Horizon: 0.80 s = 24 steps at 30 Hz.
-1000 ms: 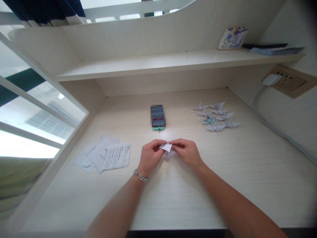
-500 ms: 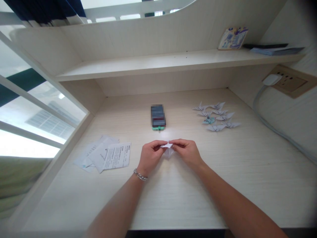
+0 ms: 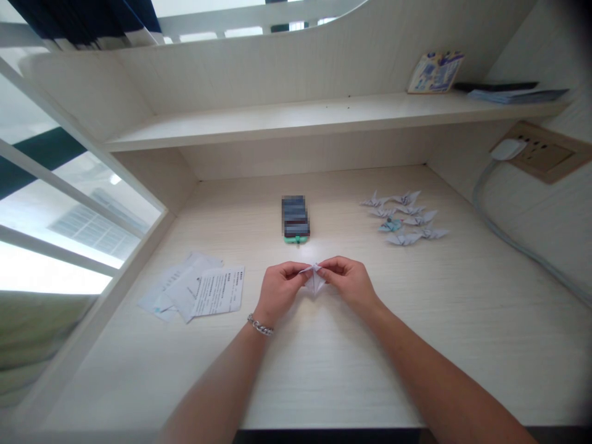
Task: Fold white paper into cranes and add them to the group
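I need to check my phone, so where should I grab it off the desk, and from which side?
I'd take the phone across its two long edges, from above at its near, teal-cased end. It lies flat, lengthwise away from you, so its narrow width suits a pinch. The left hand and right hand both pinch the folded paper now, so one must release.

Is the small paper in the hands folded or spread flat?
Folded: the paper forms a small pointed shape pinched between left hand and right hand.
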Each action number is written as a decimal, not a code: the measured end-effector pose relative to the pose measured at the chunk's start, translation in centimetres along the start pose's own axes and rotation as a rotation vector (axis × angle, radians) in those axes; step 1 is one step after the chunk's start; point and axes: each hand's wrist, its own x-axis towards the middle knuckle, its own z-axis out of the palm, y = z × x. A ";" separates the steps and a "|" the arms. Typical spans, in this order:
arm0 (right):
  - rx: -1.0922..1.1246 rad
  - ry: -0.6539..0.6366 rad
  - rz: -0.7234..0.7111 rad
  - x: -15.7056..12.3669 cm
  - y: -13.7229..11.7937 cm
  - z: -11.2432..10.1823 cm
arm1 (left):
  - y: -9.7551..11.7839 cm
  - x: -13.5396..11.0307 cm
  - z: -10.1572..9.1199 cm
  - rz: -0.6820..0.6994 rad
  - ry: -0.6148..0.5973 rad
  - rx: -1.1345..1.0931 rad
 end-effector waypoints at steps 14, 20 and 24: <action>-0.033 -0.046 0.040 -0.1 -0.2 0.1 | -0.3 0.2 0.2 -0.023 -0.007 0.033; -0.050 -0.034 0.068 -0.2 -0.2 0.3 | -0.4 0.4 0.1 -0.064 -0.046 0.014; -0.062 -0.042 0.050 -0.3 -0.5 0.2 | -0.2 0.2 0.2 -0.048 -0.063 0.033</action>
